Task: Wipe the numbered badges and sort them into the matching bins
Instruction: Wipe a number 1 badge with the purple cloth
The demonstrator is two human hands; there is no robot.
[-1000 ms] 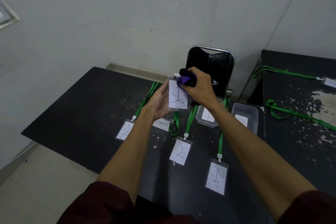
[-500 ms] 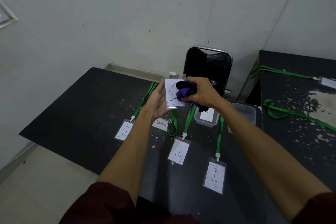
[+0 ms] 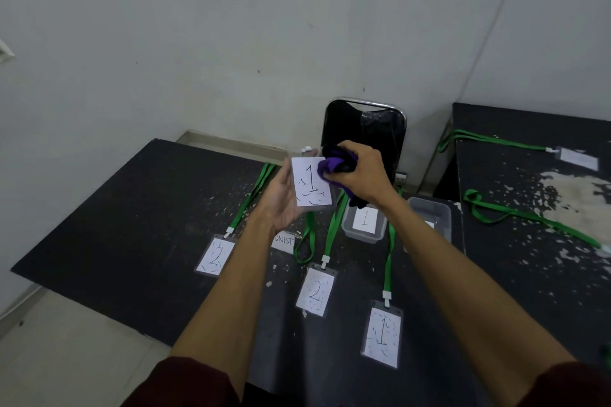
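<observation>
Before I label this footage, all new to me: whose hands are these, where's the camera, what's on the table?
No machine: a person's bare hands, filmed from a head-worn camera looking down. The left hand holds a badge numbered 1; the right hand presses a purple cloth on it. On the black table lie a far 2 badge, a near 2 badge and a loose 1 badge, on green lanyards, plus a bin labelled 1 and a second bin.

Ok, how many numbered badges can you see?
4: held 1 badge in the left hand; left 2 badge, middle 2 badge and near 1 badge on the table. The side table's badge is unreadable; others may be hidden.
</observation>
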